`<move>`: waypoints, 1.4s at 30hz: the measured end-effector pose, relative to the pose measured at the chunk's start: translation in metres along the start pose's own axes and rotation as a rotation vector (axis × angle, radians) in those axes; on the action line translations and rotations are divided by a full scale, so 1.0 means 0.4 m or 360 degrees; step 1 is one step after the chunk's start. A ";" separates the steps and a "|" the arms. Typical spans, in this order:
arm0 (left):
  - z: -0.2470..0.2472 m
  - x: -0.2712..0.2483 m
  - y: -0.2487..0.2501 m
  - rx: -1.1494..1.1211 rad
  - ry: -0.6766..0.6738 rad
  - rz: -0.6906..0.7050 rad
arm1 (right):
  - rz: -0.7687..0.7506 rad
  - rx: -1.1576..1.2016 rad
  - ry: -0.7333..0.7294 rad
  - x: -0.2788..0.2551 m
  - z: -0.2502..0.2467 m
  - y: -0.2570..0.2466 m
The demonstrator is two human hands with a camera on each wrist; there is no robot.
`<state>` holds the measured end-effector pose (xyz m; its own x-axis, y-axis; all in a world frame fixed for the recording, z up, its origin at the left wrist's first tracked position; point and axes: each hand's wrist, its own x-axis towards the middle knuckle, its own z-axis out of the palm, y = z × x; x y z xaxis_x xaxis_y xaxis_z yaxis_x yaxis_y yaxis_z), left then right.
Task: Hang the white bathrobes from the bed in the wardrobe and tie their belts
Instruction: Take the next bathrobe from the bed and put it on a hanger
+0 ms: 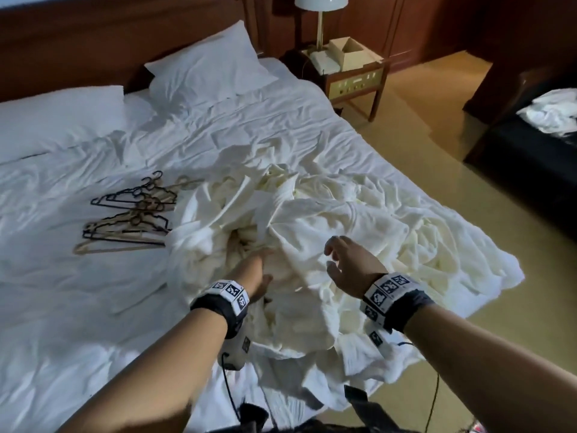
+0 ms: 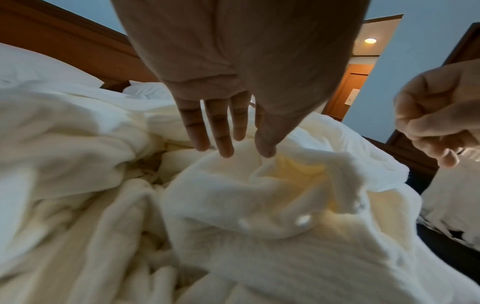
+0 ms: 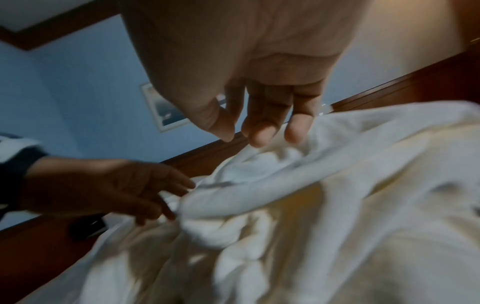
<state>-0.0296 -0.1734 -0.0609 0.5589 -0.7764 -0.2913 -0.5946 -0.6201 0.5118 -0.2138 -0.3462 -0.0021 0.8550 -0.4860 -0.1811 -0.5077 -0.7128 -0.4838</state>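
Room, head view: dark wood-panelled bedroom; wide bed with rumpled white sheets (image 1: 78, 307), two white pillows (image 1: 206, 70) at the headboard.
Bathrobes: heaped pile of white terry bathrobes (image 1: 327, 214) on the bed's near right part, none hung yet; no wardrobe in view.
Hangers: loose bunch of thin black and tan clothes hangers (image 1: 131, 214) just left of the pile, probably laid ready for the robes.
Nightstand: open cardboard box (image 1: 349, 53) beside a white-shaded lamp (image 1: 321, 14); contents hidden.
Left hand (image 1: 257, 271): reaching into the pile's folds, seemingly hunting for a collar.
Right hand (image 1: 349, 264): hovers above the cloth, holding nothing.
Left wrist view: left fingers (image 2: 221, 131) straight and spread, tips touching a terry fold, not gripping.
Right wrist view: right fingers (image 3: 262, 127) loosely bent, just above the robe, empty.
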 end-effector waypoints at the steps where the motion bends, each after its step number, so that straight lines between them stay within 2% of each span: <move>1: -0.008 -0.018 -0.031 -0.0002 0.0030 -0.0064 | -0.0046 -0.0023 -0.0068 0.005 0.027 -0.026; 8: -0.086 -0.149 -0.285 0.0259 0.0204 -0.0491 | -0.0284 -0.0221 -0.0342 0.071 0.163 -0.220; 14: -0.128 -0.137 -0.397 -0.0124 0.0428 -0.0793 | -0.0208 -0.0358 -0.0437 0.104 0.228 -0.334; 18: -0.145 -0.063 -0.413 -0.0520 0.0290 -0.0965 | -0.0137 -0.0327 -0.0413 0.100 0.235 -0.326; 20: -0.155 -0.038 -0.388 -0.0457 0.0202 -0.0884 | -0.0093 -0.0319 -0.0394 0.092 0.231 -0.307; 23: -0.175 -0.046 -0.345 -0.0392 0.0138 -0.0609 | -0.0023 -0.0337 -0.0420 0.084 0.228 -0.295; 29: -0.215 -0.209 -0.344 -0.0309 -0.0145 -0.0305 | -0.0027 -0.0345 -0.0389 0.123 0.278 -0.413; 32: -0.255 -0.298 -0.397 -0.0359 -0.0120 -0.0317 | -0.0141 -0.0394 -0.0308 0.146 0.337 -0.502; 35: -0.278 -0.374 -0.434 -0.0233 -0.0134 -0.0264 | -0.0403 -0.0676 -0.0265 0.165 0.395 -0.576; 39: -0.283 -0.469 -0.479 -0.0059 -0.0142 -0.0233 | -0.0745 -0.0785 -0.0367 0.180 0.463 -0.634; 42: -0.294 -0.537 -0.550 -0.0062 -0.0144 -0.0363 | -0.0759 -0.0752 -0.0412 0.170 0.515 -0.667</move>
<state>0.0491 0.1429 -0.0159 0.6209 -0.6249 -0.4733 -0.4353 -0.7769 0.4548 0.0015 -0.0848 -0.0616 0.9630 0.0267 -0.2681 -0.0141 -0.9887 -0.1492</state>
